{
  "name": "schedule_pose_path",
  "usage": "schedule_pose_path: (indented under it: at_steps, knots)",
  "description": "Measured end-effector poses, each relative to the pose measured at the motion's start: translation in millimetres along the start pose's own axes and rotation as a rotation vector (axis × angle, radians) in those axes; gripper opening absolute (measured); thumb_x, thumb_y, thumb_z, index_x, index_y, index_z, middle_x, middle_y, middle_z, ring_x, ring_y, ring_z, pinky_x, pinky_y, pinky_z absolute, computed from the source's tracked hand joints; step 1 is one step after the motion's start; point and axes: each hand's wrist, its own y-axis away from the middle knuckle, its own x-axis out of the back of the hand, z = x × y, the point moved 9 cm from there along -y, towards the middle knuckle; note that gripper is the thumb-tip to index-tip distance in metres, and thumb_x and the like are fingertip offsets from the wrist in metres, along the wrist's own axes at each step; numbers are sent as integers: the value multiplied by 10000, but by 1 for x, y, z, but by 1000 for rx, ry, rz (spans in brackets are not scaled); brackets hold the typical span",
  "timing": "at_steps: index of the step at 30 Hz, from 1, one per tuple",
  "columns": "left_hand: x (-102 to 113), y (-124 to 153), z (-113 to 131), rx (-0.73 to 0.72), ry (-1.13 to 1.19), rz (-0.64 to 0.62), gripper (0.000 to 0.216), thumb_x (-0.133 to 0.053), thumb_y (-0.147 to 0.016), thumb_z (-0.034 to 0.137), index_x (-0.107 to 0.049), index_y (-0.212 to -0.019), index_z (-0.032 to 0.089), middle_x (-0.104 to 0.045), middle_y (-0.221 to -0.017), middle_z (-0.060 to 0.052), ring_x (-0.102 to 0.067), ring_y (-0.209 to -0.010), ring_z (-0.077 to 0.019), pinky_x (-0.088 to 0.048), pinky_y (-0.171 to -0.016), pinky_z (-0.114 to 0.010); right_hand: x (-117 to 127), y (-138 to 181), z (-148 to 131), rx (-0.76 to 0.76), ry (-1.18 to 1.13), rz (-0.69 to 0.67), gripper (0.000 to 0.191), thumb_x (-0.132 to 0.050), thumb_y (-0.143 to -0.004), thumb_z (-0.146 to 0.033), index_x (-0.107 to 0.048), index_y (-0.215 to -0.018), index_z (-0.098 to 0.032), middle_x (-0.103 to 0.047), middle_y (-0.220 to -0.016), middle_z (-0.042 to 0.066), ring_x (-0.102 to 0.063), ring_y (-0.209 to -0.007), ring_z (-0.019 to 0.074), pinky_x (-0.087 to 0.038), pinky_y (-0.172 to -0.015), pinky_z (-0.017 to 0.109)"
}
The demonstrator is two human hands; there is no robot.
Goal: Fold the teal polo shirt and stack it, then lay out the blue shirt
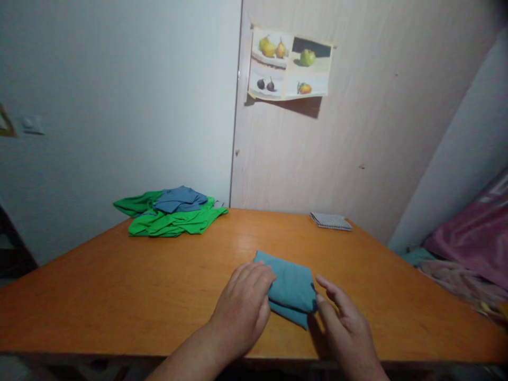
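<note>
A folded teal cloth [293, 286] lies on the table in front of me, its layers slightly offset along the near edge. My left hand [246, 301] is closed over the cloth's left side, with its fingertips on the top layer; the part of the cloth beneath the palm is hidden. At the right edge is my right hand [347, 320], its thumb and fingers apart. The right thumb tip is close to or touching the cloth's side; I cannot tell which. Nothing is held in that hand.
Crumpled green clothes [182, 222] with a blue garment [180, 199] on top lie at the table's back left. A folded checked cloth [331, 221] rests at the back right. The orange wooden table [138, 286] meets the wall behind. Pink fabric [468, 243] is piled beyond its right edge.
</note>
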Motion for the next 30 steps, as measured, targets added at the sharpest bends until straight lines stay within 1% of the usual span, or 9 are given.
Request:
schedule_pose_path:
  at_steps: [2, 4, 7, 10, 12, 15, 17, 23, 30]
  knots:
    - [-16, -7, 15, -90, -34, -85, 484, -490, -832, 100, -536, -1299, 222, -548, -1437, -80, -432, -1382, -259, -282, -1200, -510, 7, 4, 15, -103, -31, 15, 448, -523, -915, -480, -625, -1256, -207, -681, -1254, 130, -632, -1175, 274, -510, -1014, 427]
    - [-32, -14, 21, -120, -63, -165, 533, -516, -814, 125, -517, -1340, 213, -493, -1499, -88, -386, -1423, -270, -255, -1214, -515, 8, 8, 21, -136, -59, -10, 430, -528, -910, -488, -642, -1211, -202, -695, -1222, 128, -643, -1148, 271, -523, -980, 396]
    - [-51, -22, 16, -88, -101, -235, 607, -545, -782, 141, -498, -1385, 194, -460, -1527, -112, -388, -1424, -297, -295, -1192, -520, 5, 13, 17, -97, -73, -59, 361, -507, -931, -469, -662, -1133, -213, -713, -1151, 109, -653, -1097, 256, -528, -926, 358]
    - [-61, -25, 5, -44, -118, -236, 609, -550, -776, 130, -521, -1382, 185, -492, -1505, -123, -444, -1387, -311, -365, -1149, -525, -2, 17, 4, 1, 0, -151, 285, -458, -971, -422, -671, -973, -232, -706, -963, 67, -660, -927, 224, -520, -799, 325]
    - [-64, -25, 0, -33, -126, -229, 584, -526, -800, 113, -535, -1379, 188, -509, -1494, -113, -469, -1373, -298, -389, -1137, -524, -9, 22, -8, 107, 77, -236, 270, -441, -987, -377, -664, -920, -239, -672, -897, 47, -638, -862, 205, -492, -761, 320]
    - [-64, -26, -5, -35, -124, -234, 558, -490, -832, 89, -545, -1378, 191, -527, -1481, -101, -494, -1360, -272, -412, -1130, -507, -19, 28, -23, 265, 217, -322, 211, -485, -971, -324, -673, -1048, -267, -647, -906, 37, -616, -870, 208, -460, -775, 343]
    - [-59, -28, -8, -48, -106, -223, 546, -479, -846, 81, -551, -1374, 197, -547, -1463, -96, -512, -1347, -256, -427, -1125, -491, -24, 29, -27, 317, 312, -339, 216, -532, -946, -305, -670, -1111, -292, -634, -908, 34, -605, -871, 217, -442, -770, 354]
    - [-40, -26, -16, -143, -83, -179, 555, -484, -857, 77, -534, -1389, 227, -553, -1459, -75, -507, -1355, -234, -432, -1131, -486, -28, 28, -23, 317, 400, -321, 170, -545, -929, -247, -678, -1031, -276, -604, -884, 30, -583, -859, 212, -402, -742, 343]
    - [-57, 1, -19, -223, -158, -134, 584, -499, -861, 82, -507, -1415, 264, -513, -1493, -57, -478, -1379, -245, -433, -1126, -519, -28, 21, -15, 241, 322, -334, 137, -553, -904, -229, -688, -895, -246, -619, -850, 21, -581, -846, 192, -395, -748, 325]
